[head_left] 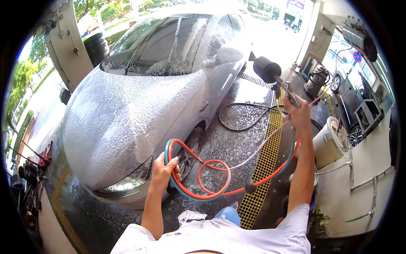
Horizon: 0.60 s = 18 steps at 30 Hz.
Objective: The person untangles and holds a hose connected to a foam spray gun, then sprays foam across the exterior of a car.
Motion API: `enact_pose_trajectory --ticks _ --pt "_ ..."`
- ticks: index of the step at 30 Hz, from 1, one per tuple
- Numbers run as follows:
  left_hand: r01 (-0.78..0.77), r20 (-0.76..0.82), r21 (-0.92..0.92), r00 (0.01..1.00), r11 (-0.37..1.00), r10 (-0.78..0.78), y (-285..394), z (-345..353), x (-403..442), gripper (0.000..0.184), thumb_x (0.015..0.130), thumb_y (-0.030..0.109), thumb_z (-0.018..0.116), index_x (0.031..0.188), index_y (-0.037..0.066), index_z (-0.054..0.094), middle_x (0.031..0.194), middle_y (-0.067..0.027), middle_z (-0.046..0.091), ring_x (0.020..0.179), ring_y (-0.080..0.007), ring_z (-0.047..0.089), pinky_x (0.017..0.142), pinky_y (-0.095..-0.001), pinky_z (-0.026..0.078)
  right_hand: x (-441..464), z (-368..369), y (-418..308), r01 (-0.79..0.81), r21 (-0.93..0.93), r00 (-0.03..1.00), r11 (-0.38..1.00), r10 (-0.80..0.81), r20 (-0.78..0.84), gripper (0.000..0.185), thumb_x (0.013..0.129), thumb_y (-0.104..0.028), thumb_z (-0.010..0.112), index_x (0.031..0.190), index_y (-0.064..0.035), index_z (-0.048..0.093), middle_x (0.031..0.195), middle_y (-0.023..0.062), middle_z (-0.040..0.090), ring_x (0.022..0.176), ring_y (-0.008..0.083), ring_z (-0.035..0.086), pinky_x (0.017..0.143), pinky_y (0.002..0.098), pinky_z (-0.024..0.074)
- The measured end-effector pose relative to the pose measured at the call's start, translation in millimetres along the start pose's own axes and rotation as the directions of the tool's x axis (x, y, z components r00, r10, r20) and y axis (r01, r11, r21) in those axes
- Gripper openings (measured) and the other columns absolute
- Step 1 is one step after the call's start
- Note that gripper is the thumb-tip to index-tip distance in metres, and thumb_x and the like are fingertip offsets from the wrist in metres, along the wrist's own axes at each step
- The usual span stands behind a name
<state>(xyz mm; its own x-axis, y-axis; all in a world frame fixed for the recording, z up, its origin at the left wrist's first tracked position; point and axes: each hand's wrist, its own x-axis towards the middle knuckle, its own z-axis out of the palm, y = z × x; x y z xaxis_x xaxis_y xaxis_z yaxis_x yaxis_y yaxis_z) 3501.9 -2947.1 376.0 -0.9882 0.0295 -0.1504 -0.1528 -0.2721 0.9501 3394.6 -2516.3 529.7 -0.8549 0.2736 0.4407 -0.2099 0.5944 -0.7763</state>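
Observation:
My left hand is closed around a looped orange-and-blue hose in front of the car's headlight. Raised at the right, my right hand grips the handle of a spray gun. The gun has a metal shaft and a thick black cylindrical head that points up and away toward the left. From near my right hand the hose curves down and across to my left hand. A silver car stands before me, its hood, windshield and side covered with white foam.
Yellow floor grating runs beside the car over wet, foamy ground. A black hose loop lies near the front wheel. A white bucket and a machine stand at the right. Stacked tires rest by the left pillar.

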Motion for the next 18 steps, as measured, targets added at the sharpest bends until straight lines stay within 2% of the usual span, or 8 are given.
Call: enact_pose_trajectory --ticks 3,4,5,7,8,12,15,18 --pt "-0.097 -0.147 0.091 0.983 0.991 0.11 -8.5 42.5 48.4 0.033 0.098 0.01 0.059 0.127 0.0 0.048 0.069 -0.0077 0.061 0.049 -0.0153 0.059 0.046 -0.0311 0.054 94.6 -8.2 38.3 0.059 -0.095 0.994 0.994 -0.068 -0.086 0.023 0.09 -0.024 0.073 0.091 -0.0013 0.071 0.065 0.0036 0.066 0.046 0.0108 0.06 0.042 0.0289 0.0452" --pt "-0.106 -0.191 0.085 0.974 0.991 0.12 -14.2 55.9 63.1 0.048 0.097 0.008 0.058 0.139 -0.003 0.04 0.071 -0.0098 0.062 0.05 -0.0165 0.06 0.047 -0.031 0.055 127.3 -9.2 53.3 0.09 -0.159 0.987 0.983 -0.109 -0.118 0.027 0.09 -0.028 0.072 0.09 -0.0009 0.071 0.062 0.0062 0.066 0.046 0.0143 0.063 0.045 0.0321 0.0478" --pt "-0.115 -0.213 0.082 0.968 0.99 0.131 -21.6 68.9 74.7 0.048 0.097 0.008 0.058 0.139 -0.003 0.04 0.071 -0.0098 0.062 0.05 -0.0165 0.06 0.047 -0.031 0.055 158.6 -11.4 66.9 0.076 -0.23 0.988 0.97 -0.104 -0.113 0.029 0.09 -0.029 0.071 0.089 -0.0001 0.07 0.059 0.0074 0.064 0.047 0.017 0.063 0.048 0.0342 0.0487" --pt "-0.147 -0.302 0.217 0.93 0.965 0.21 -37.6 103.6 96.0 0.069 0.093 0.003 0.056 0.151 -0.009 0.02 0.073 -0.0124 0.065 0.054 -0.0184 0.065 0.051 -0.032 0.056 213.3 -12.1 94.2 0.083 -0.307 0.986 0.948 -0.123 -0.112 0.029 0.09 -0.029 0.07 0.089 0.0 0.07 0.059 0.0079 0.063 0.047 0.0184 0.064 0.048 0.0347 0.0486" --pt "-0.128 -0.349 0.25 0.913 0.96 0.212 -43.5 122.7 107.0 0.084 0.09 0.0 0.054 0.156 -0.008 0.002 0.073 -0.013 0.066 0.057 -0.0189 0.066 0.053 -0.0315 0.056 234.3 -14.2 93.4 0.11 -0.237 0.987 0.965 -0.135 -0.091 0.028 0.091 -0.028 0.07 0.089 0.0001 0.07 0.058 0.0074 0.062 0.048 0.0175 0.063 0.048 0.0348 0.0484" --pt "-0.067 -0.439 0.389 0.863 0.919 0.249 -61.5 182.1 147.8 0.077 0.085 0.001 0.056 0.152 -0.013 0.02 0.076 -0.015 0.07 0.064 -0.0195 0.071 0.06 -0.0308 0.057 295.9 -22.6 99.0 0.143 -0.081 0.981 0.986 -0.131 0.142 0.022 0.09 -0.021 0.071 0.091 0.0005 0.071 0.062 0.0025 0.06 0.046 0.0113 0.057 0.044 0.0296 0.0463" --pt "0.018 -0.492 0.352 0.854 0.936 0.168 -59.1 228.2 173.3 0.073 0.085 0.003 0.056 0.15 -0.012 0.026 0.075 -0.0146 0.071 0.066 -0.0198 0.072 0.059 -0.0315 0.057 338.1 -26.7 97.5 0.162 -0.043 0.931 0.986 -0.138 0.338 0.021 0.09 -0.021 0.072 0.092 0.0 0.07 0.063 0.0013 0.059 0.045 0.0104 0.055 0.043 0.0283 0.0457" --pt "0.049 -0.502 0.303 0.857 0.952 0.115 -72.2 261.5 209.4 0.05 0.086 0.01 0.059 0.133 -0.008 0.053 0.077 -0.0129 0.072 0.067 -0.0192 0.073 0.059 -0.0287 0.057 376.8 -26.4 79.3 0.196 0.032 0.822 0.98 -0.182 0.54 0.018 0.09 -0.019 0.072 0.093 -0.0014 0.07 0.065 0.0012 0.061 0.044 0.0086 0.053 0.042 0.0263 0.0451"
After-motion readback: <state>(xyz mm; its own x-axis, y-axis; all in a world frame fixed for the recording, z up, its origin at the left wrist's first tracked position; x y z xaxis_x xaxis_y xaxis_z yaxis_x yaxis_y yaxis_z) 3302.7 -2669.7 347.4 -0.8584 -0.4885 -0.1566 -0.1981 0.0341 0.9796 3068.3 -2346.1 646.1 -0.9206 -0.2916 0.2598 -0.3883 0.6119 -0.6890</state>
